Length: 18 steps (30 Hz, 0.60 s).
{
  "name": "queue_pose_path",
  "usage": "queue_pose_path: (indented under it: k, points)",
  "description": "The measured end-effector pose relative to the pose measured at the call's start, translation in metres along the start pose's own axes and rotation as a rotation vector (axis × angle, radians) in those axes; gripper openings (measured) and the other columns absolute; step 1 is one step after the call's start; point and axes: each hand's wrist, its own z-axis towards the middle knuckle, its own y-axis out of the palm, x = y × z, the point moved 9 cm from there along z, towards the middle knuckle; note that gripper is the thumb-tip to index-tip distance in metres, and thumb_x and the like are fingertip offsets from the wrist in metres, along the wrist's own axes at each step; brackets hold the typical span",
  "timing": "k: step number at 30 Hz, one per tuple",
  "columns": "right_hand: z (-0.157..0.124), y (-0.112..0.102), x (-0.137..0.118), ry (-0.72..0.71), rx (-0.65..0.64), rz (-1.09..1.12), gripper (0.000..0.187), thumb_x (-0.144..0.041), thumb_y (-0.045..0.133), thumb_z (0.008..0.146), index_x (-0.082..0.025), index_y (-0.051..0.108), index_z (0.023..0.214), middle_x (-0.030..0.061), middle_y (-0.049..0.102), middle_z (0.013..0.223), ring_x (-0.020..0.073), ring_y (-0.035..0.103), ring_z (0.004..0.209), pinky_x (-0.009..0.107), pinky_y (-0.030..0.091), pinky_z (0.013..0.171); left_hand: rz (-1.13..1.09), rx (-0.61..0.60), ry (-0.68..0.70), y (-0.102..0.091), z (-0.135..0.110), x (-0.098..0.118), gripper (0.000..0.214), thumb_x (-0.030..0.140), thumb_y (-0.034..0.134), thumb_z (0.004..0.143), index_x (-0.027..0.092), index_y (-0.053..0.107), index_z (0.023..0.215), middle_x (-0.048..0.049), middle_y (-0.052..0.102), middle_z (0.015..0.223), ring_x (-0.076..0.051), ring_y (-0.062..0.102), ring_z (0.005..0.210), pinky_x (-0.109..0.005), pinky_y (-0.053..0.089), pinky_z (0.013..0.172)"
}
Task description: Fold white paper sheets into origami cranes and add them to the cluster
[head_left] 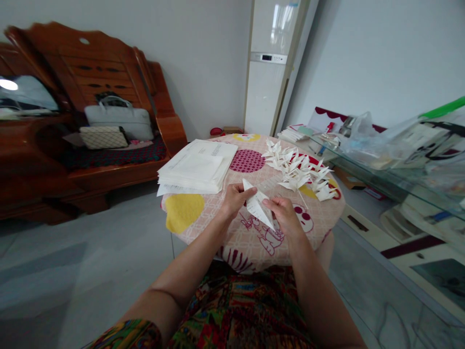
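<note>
Patterned clothes, 6 o'clock. Folded paper dial-centre, left hand and right hand pinching it, fingers closed. Paper birds, 2 o'clock. Looks mid-fold; next crease wants firm press.

The light is soft and rather dim. On the far white unit lies a bright reflection; at far left shines a white glare. Toward the edges, the wooden bench and the glass shelf appear stretched.
</note>
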Motion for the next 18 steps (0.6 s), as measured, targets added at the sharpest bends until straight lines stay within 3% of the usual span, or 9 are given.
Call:
queue_pose_path:
  k: [4,7,10,14,18]
  points:
    - [-0.004,0.000,-0.002,0.021,0.002,-0.007,0.032,-0.047,0.079,0.065,-0.019,0.066,0.057,-0.0015,0.061,0.052,0.0129,0.053,0.048,0.025,0.042,0.049,0.005,-0.018,-0.006,-0.002,0.002,-0.002,0.041,0.050,0.080,0.059,0.013,0.062,0.057,0.0009,0.055,0.051,-0.007,0.043,0.043,-0.022,0.030,0.043]
    - [-0.004,0.005,-0.002,0.057,-0.060,-0.010,0.033,-0.051,0.076,0.067,-0.020,0.067,0.059,-0.0001,0.064,0.056,0.0149,0.056,0.050,0.027,0.046,0.050,0.020,-0.112,-0.052,0.004,0.004,-0.002,0.041,0.049,0.081,0.059,0.013,0.063,0.060,0.0004,0.056,0.053,-0.008,0.044,0.045,-0.022,0.030,0.045]
    - [-0.003,0.004,-0.006,0.016,-0.062,-0.033,0.030,-0.047,0.076,0.068,-0.020,0.066,0.058,-0.0012,0.061,0.052,0.0135,0.053,0.046,0.025,0.042,0.044,0.061,-0.205,-0.081,0.011,0.004,0.000,0.042,0.048,0.083,0.058,0.013,0.061,0.056,0.0025,0.051,0.049,-0.006,0.039,0.043,-0.022,0.027,0.045]
    - [-0.001,-0.006,-0.009,-0.046,0.067,-0.024,0.027,-0.041,0.075,0.068,-0.020,0.064,0.054,-0.0033,0.053,0.044,0.0103,0.043,0.038,0.024,0.028,0.036,0.025,-0.227,-0.102,0.016,0.002,-0.005,0.045,0.053,0.082,0.061,0.011,0.066,0.064,0.0017,0.055,0.053,-0.007,0.042,0.045,-0.021,0.030,0.047]
    - [-0.002,-0.017,-0.010,-0.111,0.224,0.044,0.027,-0.041,0.073,0.069,-0.021,0.062,0.054,-0.0032,0.055,0.047,0.0106,0.042,0.039,0.025,0.027,0.037,-0.048,-0.252,-0.186,0.024,-0.006,-0.022,0.054,0.060,0.082,0.060,0.009,0.070,0.073,-0.0050,0.066,0.065,-0.011,0.055,0.054,-0.024,0.044,0.054]
